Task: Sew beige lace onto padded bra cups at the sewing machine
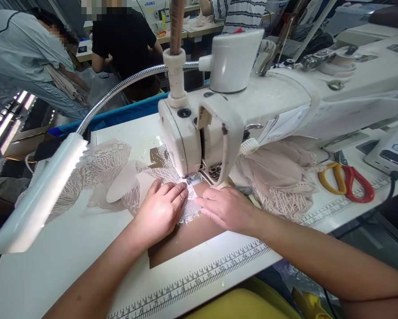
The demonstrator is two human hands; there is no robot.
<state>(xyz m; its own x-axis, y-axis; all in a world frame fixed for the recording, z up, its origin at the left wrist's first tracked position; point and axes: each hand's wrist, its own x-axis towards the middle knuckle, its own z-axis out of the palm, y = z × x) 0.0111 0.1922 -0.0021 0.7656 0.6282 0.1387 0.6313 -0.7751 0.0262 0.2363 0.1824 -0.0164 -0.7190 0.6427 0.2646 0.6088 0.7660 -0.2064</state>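
Beneath the needle end of the white sewing machine (192,133), a piece of sheer, pale lace (189,206) lies close to the presser foot (195,179), and both hands are upon it. From where I stand, the left hand (164,206) rests palm down, fingers together and laid out flat, on the lace just left of the foot. The right hand (228,206) is on the other side, its fingers held narrow and together, their tips at the lace's right edge; whether they pinch it I cannot tell. Under the lace a brown sheet (192,241) covers part of the white tabletop (62,261), and a printed ruler scale (192,283) runs along the near edge.

To the left, more lace with smooth, petal-like pieces (122,181) trails across the surface, partly behind a lit lamp (39,195) on a bendy metal neck (119,87). To the right of the machine's head sits a heap of blush fabric (278,173), ruffled above and lacy below, and near it a pair of scissors (358,184) with yellow and red handles.

Farther back, a person in a pale top (22,44) bends forward at the left, near another in black (122,40); striped clothing (243,15) shows beyond the machine.
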